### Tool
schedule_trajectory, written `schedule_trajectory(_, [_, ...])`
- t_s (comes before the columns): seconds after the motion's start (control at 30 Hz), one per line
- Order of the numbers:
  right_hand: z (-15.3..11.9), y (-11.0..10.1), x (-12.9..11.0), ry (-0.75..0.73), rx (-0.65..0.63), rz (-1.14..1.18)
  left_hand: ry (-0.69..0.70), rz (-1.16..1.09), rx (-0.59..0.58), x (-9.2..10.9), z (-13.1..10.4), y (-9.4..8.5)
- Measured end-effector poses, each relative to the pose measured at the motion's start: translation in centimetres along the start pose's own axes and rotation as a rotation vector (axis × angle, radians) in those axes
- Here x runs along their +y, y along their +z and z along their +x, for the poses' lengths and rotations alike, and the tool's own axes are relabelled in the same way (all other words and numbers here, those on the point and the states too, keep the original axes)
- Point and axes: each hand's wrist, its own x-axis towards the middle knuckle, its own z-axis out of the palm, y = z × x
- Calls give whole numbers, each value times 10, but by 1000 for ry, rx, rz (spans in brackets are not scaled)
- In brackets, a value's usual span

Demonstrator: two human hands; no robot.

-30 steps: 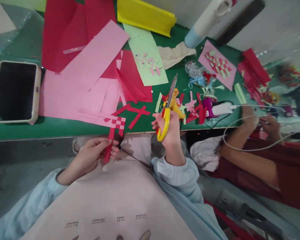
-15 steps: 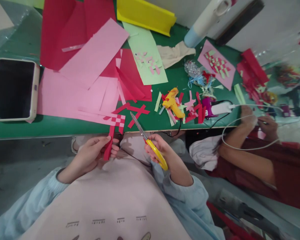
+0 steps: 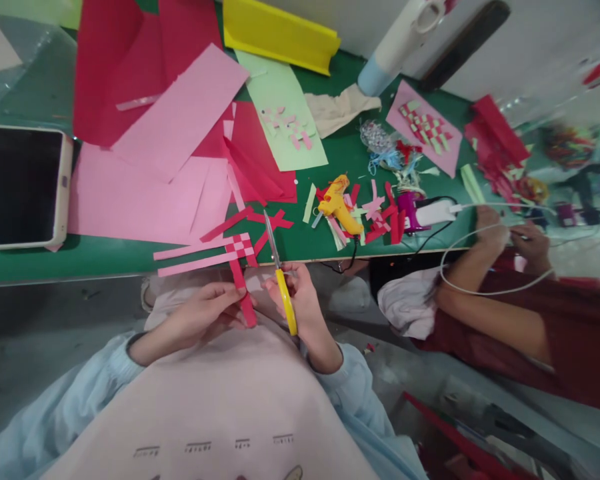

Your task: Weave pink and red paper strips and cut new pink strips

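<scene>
Woven strips (image 3: 240,245) shifted right; left hand (image 3: 216,305) pinching them, right hand (image 3: 303,299) gripping scissors (image 3: 283,291) alongside.

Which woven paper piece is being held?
The red-pink piece, its red tail in the left hand; the pink-green one and red-green one lie on sheets.

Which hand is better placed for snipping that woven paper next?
Probably the right hand: it holds the scissors close beside the woven paper, while the left hand grips red paper.
</scene>
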Motion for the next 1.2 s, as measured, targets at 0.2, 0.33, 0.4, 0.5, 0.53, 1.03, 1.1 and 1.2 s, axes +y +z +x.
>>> schedule_trajectory(0.2, [7, 4, -8, 6, 7, 40, 57, -130, 127, -2, 6, -1])
schedule_trajectory(0.33, [8, 1, -9, 7, -13, 41, 151, -140, 245, -2, 9, -3])
schedule_trajectory(0.4, [8, -1, -12, -1, -3, 44, 122, -110, 244, -1, 7, -6])
schedule_trajectory(0.5, [8, -2, -20, -19, 3, 45, 58, -97, 213, -1, 4, -11])
schedule_trajectory(0.53, [8, -2, -23, -26, 0, 46, 53, -98, 212, -1, 3, -12])
schedule_trajectory(1.03, [13, 4, -42, -63, -24, 60, 343, 356, 294, 23, -18, -23])
schedule_trajectory(1.1, [16, 8, -50, -38, -99, 102, 375, 531, 217, 39, -25, -27])
schedule_trajectory(1.2, [21, 14, -61, 9, -233, 147, 416, 713, 99, 64, -32, -29])
